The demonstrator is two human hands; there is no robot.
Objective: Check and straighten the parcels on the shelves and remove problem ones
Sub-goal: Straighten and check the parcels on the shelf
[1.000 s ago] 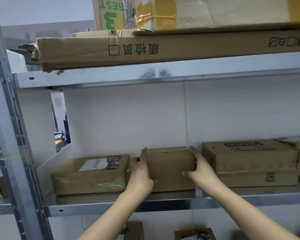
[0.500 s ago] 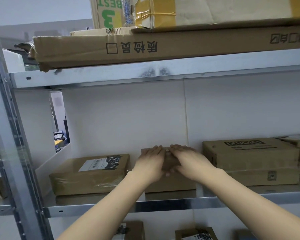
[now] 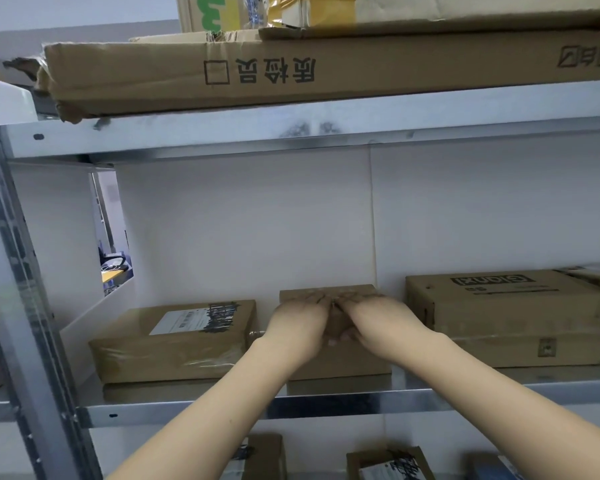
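- One small brown parcel [image 3: 340,362] sits on the middle shelf [image 3: 187,410], near its front edge.
- Your left hand [image 3: 298,323] and right hand [image 3: 371,317] rest on it side by side, fingers stretched fairly straight across its top, thumbs against its front face.
- A labelled parcel [image 3: 174,341] lies to its left and a printed carton [image 3: 506,313] to its right, both apart from it.

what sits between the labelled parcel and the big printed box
A small plain box, with the left hand and right hand on top of it, seen in the head view.
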